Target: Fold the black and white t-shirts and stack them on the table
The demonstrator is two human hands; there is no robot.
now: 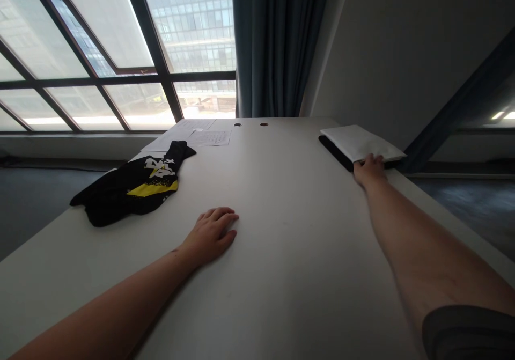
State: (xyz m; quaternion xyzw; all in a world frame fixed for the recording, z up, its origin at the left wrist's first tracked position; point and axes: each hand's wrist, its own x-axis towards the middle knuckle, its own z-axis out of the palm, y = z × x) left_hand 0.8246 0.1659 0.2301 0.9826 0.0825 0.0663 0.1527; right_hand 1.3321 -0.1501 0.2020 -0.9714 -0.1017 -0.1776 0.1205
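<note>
My left hand [214, 234] rests palm down on the white table [265, 231], open, its fingers loosely stretched and holding nothing. Up and to its left lies a crumpled black garment [132, 191] with white lettering and a yellow band. At the table's right side, my right hand [369, 170] is closed on the near edge of a white flat package [358, 141]; some fingertips show on top of it, and the thumb is hidden. Beneath the package a flat black item [337, 152] sticks out along the left; what it is, I cannot tell.
Printed paper sheets [209, 137] lie at the far left of the table. Two round holes, one of them a reddish one [264, 124], sit near the far edge. Beyond are large windows [193, 27] and a blue-grey curtain [277, 43].
</note>
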